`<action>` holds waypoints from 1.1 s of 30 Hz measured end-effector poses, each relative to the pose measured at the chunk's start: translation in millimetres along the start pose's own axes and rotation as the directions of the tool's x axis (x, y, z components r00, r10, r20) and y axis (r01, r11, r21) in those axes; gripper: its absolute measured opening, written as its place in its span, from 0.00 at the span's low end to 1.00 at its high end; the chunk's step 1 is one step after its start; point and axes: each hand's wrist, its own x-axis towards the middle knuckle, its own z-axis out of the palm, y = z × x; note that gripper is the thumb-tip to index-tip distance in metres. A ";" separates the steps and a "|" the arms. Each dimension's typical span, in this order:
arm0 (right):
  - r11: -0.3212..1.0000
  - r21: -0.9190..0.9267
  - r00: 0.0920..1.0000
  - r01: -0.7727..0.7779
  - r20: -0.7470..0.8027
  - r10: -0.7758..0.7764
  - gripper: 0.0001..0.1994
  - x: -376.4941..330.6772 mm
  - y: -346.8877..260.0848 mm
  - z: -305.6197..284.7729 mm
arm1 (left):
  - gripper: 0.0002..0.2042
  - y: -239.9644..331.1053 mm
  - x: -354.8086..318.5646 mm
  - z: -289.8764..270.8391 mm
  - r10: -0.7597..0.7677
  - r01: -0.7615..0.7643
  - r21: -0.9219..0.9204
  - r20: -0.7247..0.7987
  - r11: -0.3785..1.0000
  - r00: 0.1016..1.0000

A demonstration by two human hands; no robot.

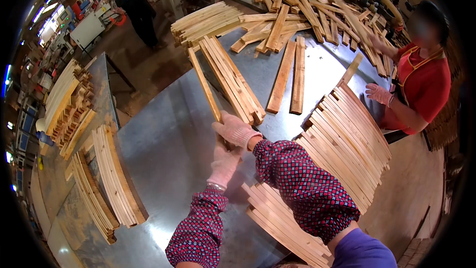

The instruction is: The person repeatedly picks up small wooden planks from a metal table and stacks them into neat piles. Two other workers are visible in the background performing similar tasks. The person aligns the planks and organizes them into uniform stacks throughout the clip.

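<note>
Both my hands wear pale pink gloves and meet over the metal table, one above the other. My right hand (237, 129) is closed round the near end of a narrow wooden strip (204, 84), which points away from me and to the left. Just below it, my left hand (226, 161) is closed, its fingertips partly hidden by the right hand; what it holds cannot be made out. Right beside the strip, a row of wooden strips (232, 80) lies side by side. Two separate wooden strips (282, 77) rest farther right.
A large row of strips (347, 139) lies at right, another bundle (285, 223) near my right forearm. Stacked strips (116, 176) stand at left. A loose heap (307, 10) covers the far table. A co-worker in red (421, 84) stands at right, another person (134, 5) at far left.
</note>
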 end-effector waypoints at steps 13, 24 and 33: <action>0.927 0.357 0.946 -0.117 -0.245 0.213 0.26 -43.4 93.9 2.7 | 0.40 -11.7 90.5 -3.7 0.166 -0.105 0.467 -0.091 0.878 0.982; 0.917 0.333 0.877 -0.220 -0.343 0.335 0.18 -24.0 88.7 20.3 | 0.44 -5.9 115.0 33.9 0.143 0.071 0.939 -0.126 0.336 0.982; 0.872 0.472 0.945 -0.129 -0.209 0.253 0.20 -26.8 84.6 21.0 | 0.43 -39.4 122.4 12.0 0.241 0.053 0.773 -0.261 0.633 0.935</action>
